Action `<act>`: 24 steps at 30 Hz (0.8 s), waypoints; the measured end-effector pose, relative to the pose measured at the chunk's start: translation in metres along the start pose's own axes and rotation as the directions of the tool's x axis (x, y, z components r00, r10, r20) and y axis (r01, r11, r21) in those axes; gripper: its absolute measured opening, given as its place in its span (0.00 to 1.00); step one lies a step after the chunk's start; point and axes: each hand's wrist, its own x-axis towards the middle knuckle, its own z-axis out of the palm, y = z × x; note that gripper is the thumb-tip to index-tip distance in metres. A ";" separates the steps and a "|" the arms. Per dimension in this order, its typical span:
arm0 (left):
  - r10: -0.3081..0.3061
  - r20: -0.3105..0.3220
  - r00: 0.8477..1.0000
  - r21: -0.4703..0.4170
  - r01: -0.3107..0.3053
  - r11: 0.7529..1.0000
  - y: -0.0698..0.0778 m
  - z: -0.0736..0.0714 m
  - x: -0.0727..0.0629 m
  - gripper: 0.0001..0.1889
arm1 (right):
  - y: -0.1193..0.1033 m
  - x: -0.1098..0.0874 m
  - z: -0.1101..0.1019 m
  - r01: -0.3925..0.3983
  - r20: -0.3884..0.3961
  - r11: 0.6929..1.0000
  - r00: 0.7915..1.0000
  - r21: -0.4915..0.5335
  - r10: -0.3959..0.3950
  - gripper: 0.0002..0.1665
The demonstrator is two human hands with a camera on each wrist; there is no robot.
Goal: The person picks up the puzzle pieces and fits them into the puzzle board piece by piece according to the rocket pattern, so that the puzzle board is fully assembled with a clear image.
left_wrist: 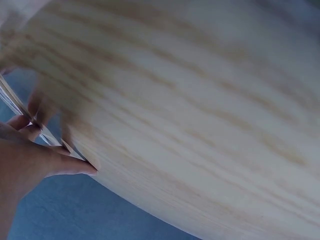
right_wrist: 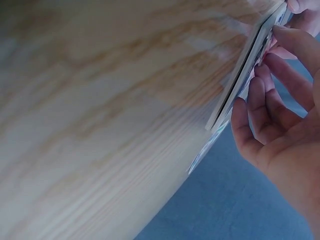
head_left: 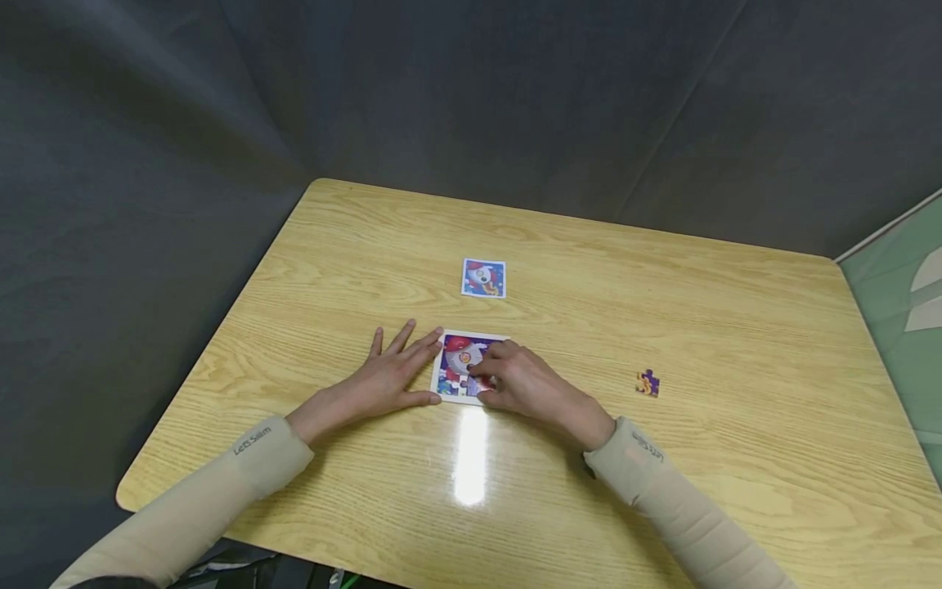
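A square jigsaw puzzle point(head_left: 452, 343) with a white border lies on the table, showing a red and white rocket. My left hand point(head_left: 390, 376) rests at its left edge, fingers spread, with the thumb at the lower left corner. Over the puzzle's right side, my right hand point(head_left: 526, 383) has its thumb and index finger around a puzzle piece point(head_left: 482, 384) at the lower right, and the hand covers part of the picture. A pale gap point(head_left: 463, 384) shows beside that piece. Seen from the right wrist, the curled fingers point(right_wrist: 257, 100) meet the puzzle's face.
Off to the right lies a loose purple and orange puzzle piece point(head_left: 648, 383). Beyond the puzzle is a small picture card point(head_left: 483, 278) with a similar rocket. The wooden table point(head_left: 736, 343) has a dark curtain point(head_left: 515, 98) behind it.
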 end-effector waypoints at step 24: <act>0.000 0.000 1.000 0.008 0.000 1.000 -0.001 0.001 0.000 0.44 | -0.001 -0.001 -0.001 0.010 -0.009 1.000 1.000 0.002 -0.010 0.17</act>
